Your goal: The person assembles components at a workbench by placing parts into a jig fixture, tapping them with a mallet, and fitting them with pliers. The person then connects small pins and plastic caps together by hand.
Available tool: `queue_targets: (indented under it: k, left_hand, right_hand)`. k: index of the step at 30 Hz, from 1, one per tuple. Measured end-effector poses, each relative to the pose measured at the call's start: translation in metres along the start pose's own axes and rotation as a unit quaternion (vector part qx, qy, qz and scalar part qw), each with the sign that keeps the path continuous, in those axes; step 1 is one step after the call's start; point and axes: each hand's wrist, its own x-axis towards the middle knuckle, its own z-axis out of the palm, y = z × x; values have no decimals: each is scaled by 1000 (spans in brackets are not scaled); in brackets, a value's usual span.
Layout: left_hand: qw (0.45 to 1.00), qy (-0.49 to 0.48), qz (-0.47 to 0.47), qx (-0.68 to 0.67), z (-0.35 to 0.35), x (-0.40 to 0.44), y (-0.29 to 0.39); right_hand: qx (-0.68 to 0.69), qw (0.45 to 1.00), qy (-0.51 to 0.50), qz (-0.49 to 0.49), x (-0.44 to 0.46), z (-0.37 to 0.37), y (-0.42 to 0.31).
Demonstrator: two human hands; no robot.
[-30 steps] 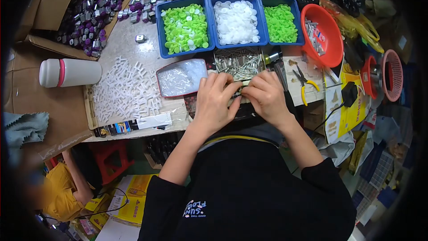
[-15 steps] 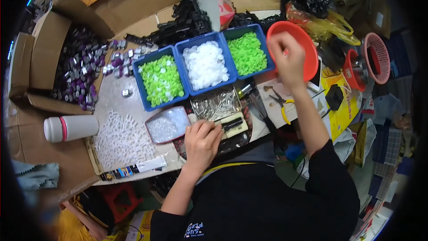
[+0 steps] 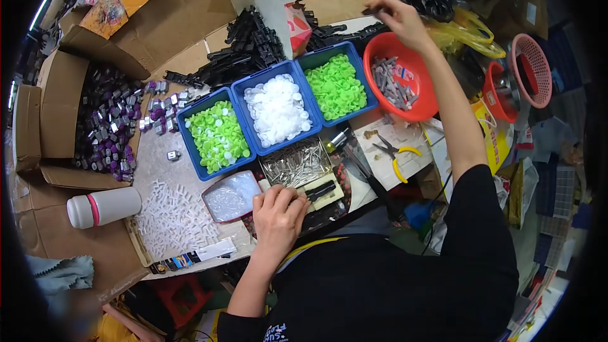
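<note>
My left hand (image 3: pixel 277 220) rests with curled fingers at the left end of a cream block (image 3: pixel 324 197). A black plastic piece (image 3: pixel 320 190) lies in that block, its left end by my fingertips; whatever they grip is hidden. Reaching to the far right, my right hand (image 3: pixel 400 20) pinches a small black part (image 3: pixel 368 11) above the heap of black plastic parts (image 3: pixel 342 33). Just behind the block sits a tray of metal pins (image 3: pixel 295 163). A shallow dish (image 3: pixel 230 196) of clear small pieces stands left of it.
Blue bins (image 3: pixel 256 149) hold green and white discs. A red bowl (image 3: pixel 423 109) contains grey sticks. Yellow-handled pliers (image 3: pixel 398 151) lie at right. White clips (image 3: pixel 174 218), a white bottle (image 3: pixel 104 208) and a cardboard box (image 3: pixel 60 104) of purple-and-silver pieces occupy the left.
My right hand has moved from over the red bowl to the black heap's right end, where it shows a small black part. My left hand stays by the block; the view has shifted.
</note>
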Motion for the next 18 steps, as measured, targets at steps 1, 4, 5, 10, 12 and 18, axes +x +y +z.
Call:
queue_targets:
  k: [1,4,5,10,12,18]
  left_hand:
    - [1000,10,-8,-3,2,-2,0]
    - [1000,16,-20,-7,0,-6,1]
    - [999,20,-32,-20,-1,-7,2]
    - [981,108,-159,-4,-24,-33,-16]
    - [962,166,-209,49,-40,-55,-41]
    - [908,185,-357,114,-86,-114,-86]
  right_hand:
    - [-143,989,31,-5,-13,-9,-11]
    - [-131,988,62,54,-48,-15,-15]
    - [-196,978,66,17,-61,-12,-4]
    - [-335,926,-101,138,-80,-2,13]
    - [-372,917,-116,86,-80,-1,29]
    - [-413,888,-169,112,-81,-17,46]
